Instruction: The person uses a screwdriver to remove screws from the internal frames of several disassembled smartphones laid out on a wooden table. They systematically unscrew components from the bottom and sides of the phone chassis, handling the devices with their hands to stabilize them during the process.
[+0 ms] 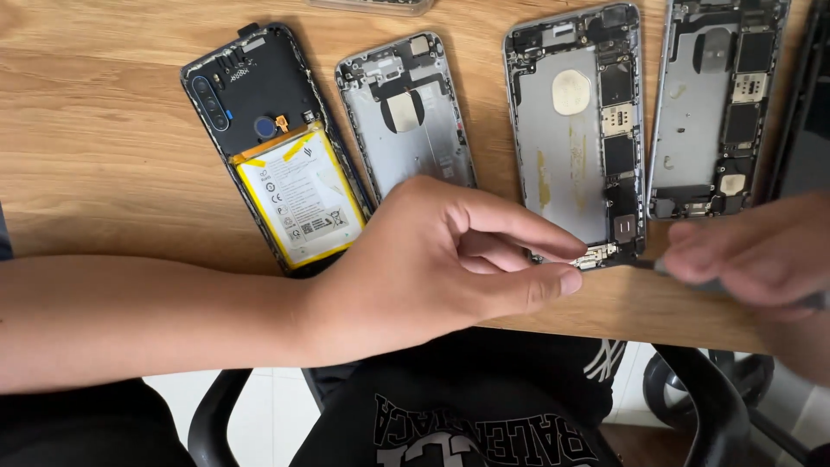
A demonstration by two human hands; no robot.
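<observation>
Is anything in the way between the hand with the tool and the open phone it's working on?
Nothing visible. The right hand points its tool straight at the phone's bottom edge, where the left hand pinches it.

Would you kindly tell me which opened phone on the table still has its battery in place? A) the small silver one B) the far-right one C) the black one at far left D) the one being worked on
C: the black phone shows a yellow-edged white battery; the silver shells look bare.
</observation>
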